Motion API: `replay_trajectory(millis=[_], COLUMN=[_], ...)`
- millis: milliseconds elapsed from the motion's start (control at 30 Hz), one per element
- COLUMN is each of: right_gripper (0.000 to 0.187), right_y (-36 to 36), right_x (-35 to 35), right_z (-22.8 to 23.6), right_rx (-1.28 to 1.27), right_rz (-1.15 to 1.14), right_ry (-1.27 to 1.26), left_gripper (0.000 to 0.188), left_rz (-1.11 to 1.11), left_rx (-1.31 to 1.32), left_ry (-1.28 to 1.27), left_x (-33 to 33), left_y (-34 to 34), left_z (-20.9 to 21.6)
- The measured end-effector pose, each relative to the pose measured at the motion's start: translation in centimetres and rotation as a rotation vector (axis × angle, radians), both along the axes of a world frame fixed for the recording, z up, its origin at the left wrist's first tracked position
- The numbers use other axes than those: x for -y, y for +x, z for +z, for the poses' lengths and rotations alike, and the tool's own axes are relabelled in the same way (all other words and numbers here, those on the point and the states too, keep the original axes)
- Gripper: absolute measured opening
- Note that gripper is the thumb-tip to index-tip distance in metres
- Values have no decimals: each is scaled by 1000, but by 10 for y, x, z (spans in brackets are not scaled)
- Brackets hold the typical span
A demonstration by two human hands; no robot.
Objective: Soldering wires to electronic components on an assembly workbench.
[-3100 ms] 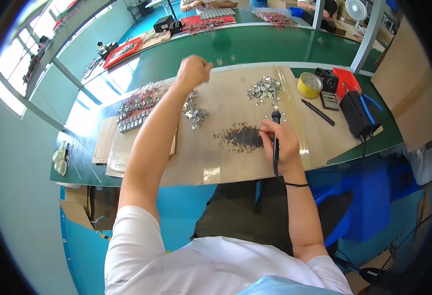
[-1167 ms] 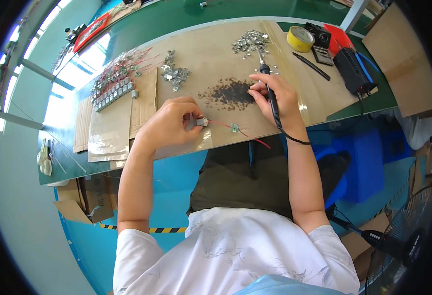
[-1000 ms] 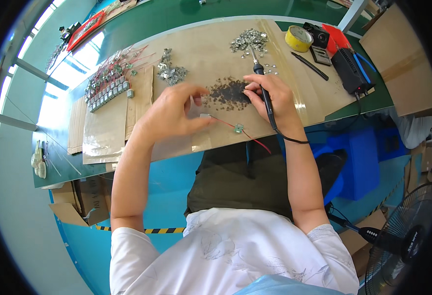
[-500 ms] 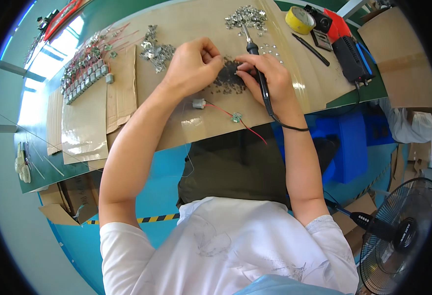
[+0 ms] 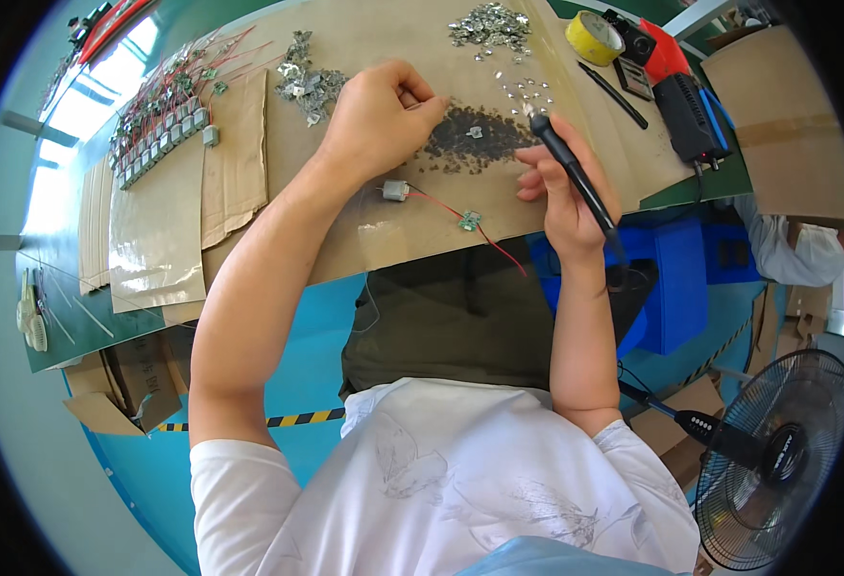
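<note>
My left hand (image 5: pixel 384 113) is closed in a pinch at the left edge of a pile of tiny dark parts (image 5: pixel 460 149). Whatever its fingertips hold is hidden. To the right of that pile, my right hand (image 5: pixel 576 187) grips a black soldering iron (image 5: pixel 576 171) between thumb and forefinger, its tip pointing away from me and the other fingers loosely curled. One small silvery metal piece (image 5: pixel 475 132) lies on the dark parts. Nearer to me on the brown mat rests a small motor (image 5: pixel 396 190), with a red wire running to a green circuit board (image 5: pixel 470 221).
Rows of wired motors (image 5: pixel 158 144) stand on cardboard at the left. Metal piece heaps lie behind my left hand (image 5: pixel 307 82) and at the back (image 5: pixel 489 27). At the right are yellow tape (image 5: pixel 595 36), a black pen (image 5: pixel 614 96) and a black box (image 5: pixel 689 117).
My right hand has moved right with the soldering iron, away from my left hand, and the iron has tilted. A small metal piece now shows on the dark pile. My left hand has barely shifted.
</note>
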State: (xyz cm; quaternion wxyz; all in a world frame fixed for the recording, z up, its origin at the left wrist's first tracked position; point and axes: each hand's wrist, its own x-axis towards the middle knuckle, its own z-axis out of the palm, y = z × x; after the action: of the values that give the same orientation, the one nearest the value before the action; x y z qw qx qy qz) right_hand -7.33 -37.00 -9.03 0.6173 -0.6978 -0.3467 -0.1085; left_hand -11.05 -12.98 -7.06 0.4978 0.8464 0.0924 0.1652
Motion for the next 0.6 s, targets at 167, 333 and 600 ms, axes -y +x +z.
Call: replay_trajectory(millis=[167, 333, 600], right_gripper=[23, 18, 15], right_y=[-3, -4, -5], right_x=[7, 9, 4], right_z=[-11, -11, -3], right_rx=[-73, -145, -150], right_rz=[30, 5, -36], right_ry=[154, 146, 72], left_gripper=[15, 17, 17], left_rz=[-35, -95, -115], left_rx=[-26, -99, -115], left_ry=[102, 157, 201], left_x=[0, 3, 7], left_y=[-3, -4, -7], left_z=[2, 4, 6])
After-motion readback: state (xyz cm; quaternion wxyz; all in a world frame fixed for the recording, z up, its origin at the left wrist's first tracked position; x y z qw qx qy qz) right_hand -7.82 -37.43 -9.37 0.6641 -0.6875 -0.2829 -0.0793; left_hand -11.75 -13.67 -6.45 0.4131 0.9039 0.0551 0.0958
